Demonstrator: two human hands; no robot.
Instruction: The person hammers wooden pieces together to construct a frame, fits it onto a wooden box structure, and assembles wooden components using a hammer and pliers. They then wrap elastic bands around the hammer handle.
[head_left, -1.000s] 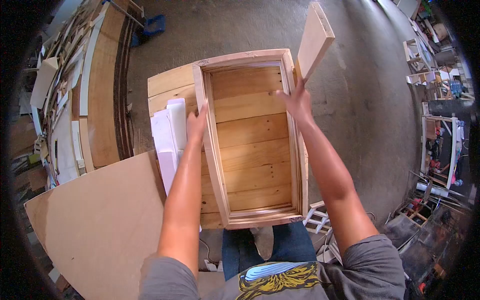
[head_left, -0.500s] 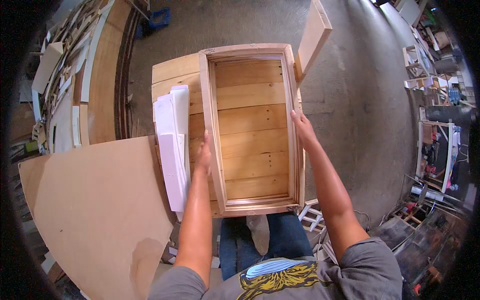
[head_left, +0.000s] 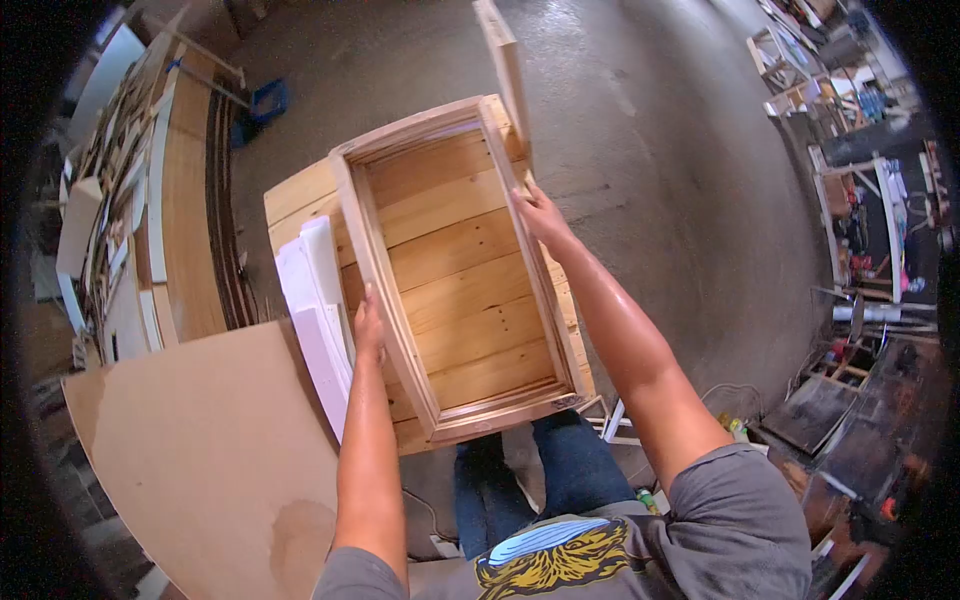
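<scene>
A stack of rectangular wooden frames (head_left: 497, 421) lies over a plank-topped table (head_left: 455, 265), whose boards show through the opening. My left hand (head_left: 369, 327) is against the long left side, its fingers along the outer edge. On the opposite side, my right hand (head_left: 541, 214) grips the right rail higher up, with the thumb near the top face. White strips or boards (head_left: 308, 290) lie in a pile on the table, left of the frames and close to my left hand. Beyond my right hand, a flat wooden board (head_left: 507, 75) sticks up at the table's far right corner.
A large brown sheet (head_left: 205, 440) with a dark stain extends at the lower left. Stacked wood offcuts (head_left: 115, 200) line the left side. A blue crate (head_left: 268, 101) sits on the concrete floor (head_left: 640, 120). White-framed shelving (head_left: 860, 225) and clutter stand at the right.
The view has turned, so the frames, table and surroundings appear shifted left and tilted. Both hands stay on the frames' sides.
</scene>
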